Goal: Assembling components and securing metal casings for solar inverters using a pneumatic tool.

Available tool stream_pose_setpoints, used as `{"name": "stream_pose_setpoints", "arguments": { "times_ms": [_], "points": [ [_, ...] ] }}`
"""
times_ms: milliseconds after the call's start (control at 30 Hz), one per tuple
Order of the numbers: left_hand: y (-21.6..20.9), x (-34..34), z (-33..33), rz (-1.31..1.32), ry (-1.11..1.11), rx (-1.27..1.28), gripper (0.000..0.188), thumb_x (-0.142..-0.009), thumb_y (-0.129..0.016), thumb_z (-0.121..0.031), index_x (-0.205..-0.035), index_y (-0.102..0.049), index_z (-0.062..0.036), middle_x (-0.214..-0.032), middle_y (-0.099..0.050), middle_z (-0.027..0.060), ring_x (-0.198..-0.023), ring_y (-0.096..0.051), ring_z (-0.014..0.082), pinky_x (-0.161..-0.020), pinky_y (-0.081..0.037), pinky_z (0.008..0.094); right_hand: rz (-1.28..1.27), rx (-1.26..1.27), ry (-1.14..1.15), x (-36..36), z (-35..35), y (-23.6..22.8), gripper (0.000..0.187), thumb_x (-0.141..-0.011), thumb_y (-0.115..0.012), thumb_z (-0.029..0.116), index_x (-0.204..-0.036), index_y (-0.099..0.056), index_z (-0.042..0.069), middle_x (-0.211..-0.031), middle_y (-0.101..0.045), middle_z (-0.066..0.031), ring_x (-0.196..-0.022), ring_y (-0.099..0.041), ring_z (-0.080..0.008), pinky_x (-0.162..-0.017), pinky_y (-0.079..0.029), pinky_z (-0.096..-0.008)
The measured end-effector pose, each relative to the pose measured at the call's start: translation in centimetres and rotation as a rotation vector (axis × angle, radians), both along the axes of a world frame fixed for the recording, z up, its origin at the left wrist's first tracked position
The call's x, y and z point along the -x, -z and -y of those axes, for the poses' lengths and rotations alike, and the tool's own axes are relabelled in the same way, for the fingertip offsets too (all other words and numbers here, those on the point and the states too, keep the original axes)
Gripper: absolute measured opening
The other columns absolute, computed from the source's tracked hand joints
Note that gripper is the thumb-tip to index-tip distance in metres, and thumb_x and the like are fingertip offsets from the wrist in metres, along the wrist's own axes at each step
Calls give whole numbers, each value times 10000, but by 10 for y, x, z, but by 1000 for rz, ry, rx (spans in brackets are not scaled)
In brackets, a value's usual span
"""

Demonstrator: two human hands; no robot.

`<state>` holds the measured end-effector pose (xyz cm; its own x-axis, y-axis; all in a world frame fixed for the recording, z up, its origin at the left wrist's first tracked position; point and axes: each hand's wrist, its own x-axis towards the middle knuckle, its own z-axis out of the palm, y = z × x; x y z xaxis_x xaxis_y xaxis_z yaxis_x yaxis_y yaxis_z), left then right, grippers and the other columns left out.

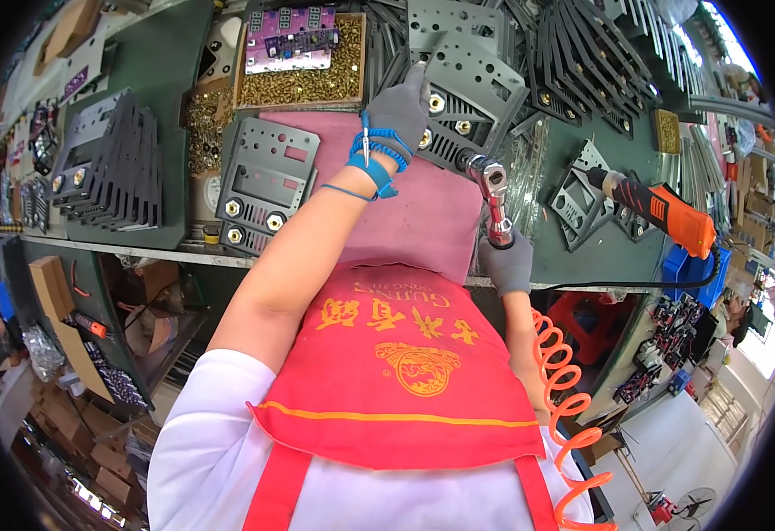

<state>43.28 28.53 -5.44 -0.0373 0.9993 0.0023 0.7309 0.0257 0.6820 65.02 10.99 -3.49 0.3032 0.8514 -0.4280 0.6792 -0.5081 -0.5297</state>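
My left hand (398,111), in a grey glove, grips the left edge of a dark grey metal panel (476,84), its index finger stretched along the edge. Brass-coloured hex nuts (437,103) show on the panel near that hand. My right hand (507,263), gloved too, is wrapped round a red and silver ratchet wrench (496,202). The wrench's head, with a dark socket, is at the panel's near right corner; whether it sits on a nut is hidden. A blue coiled wrist strap (379,164) circles my left wrist.
Another panel with nuts (268,181) lies left on the pink mat (405,232). Behind it stands a tray of brass parts (303,88) holding circuit boards. Panels are stacked left (109,164) and back right (582,66). An orange-black power tool (671,217) lies right; an orange coiled hose (557,358) hangs beside my right arm.
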Motion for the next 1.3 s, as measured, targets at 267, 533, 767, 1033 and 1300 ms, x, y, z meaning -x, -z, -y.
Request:
{"name": "stream_pose_setpoints", "arguments": {
  "times_ms": [267,533,767,1033,1300],
  "points": [
    [-7,11,-3,-1,45,-58,365,-979,-430,-312,-1247,-573,-110,-725,-633,222,-674,-613,419,-602,-489,506,-22,5,3,6,-1,-12,297,-688,-709,231,-921,-665,51,-730,-658,-137,-667,-653,-252,-663,-491,-367],
    [-2,22,-6,36,11,4,394,-962,-474,-346,-1246,-579,-94,-814,-647,242,-763,-628,422,-669,-510,482,15,29,-197,34,-40,-37,368,-692,-697,308,-961,-657,60,-827,-668,-182,-803,-653,-359,-704,-501,-403],
    [2,26,-4,322,27,-66,409,-927,-499,-302,-1174,-601,7,-948,-644,272,-899,-624,423,-801,-499,469,22,56,-322,40,-60,-37,342,-702,-683,301,-931,-648,50,-807,-660,-193,-790,-639,-382,-704,-498,-416],
    [-16,16,5,342,-56,-29,368,-940,-521,-303,-1141,-610,-9,-932,-645,260,-866,-627,424,-735,-512,437,-43,46,-204,49,-45,-40,316,-694,-705,262,-912,-657,38,-761,-655,-174,-702,-650,-315,-665,-494,-381],
    [-11,0,23,317,-195,-108,337,-945,-488,-288,-1162,-600,-55,-824,-658,232,-770,-634,421,-680,-507,500,-145,2,-105,47,-24,-28,251,-700,-699,210,-878,-660,37,-691,-646,-121,-615,-620,-207,-630,-484,-344]
  ]
}}
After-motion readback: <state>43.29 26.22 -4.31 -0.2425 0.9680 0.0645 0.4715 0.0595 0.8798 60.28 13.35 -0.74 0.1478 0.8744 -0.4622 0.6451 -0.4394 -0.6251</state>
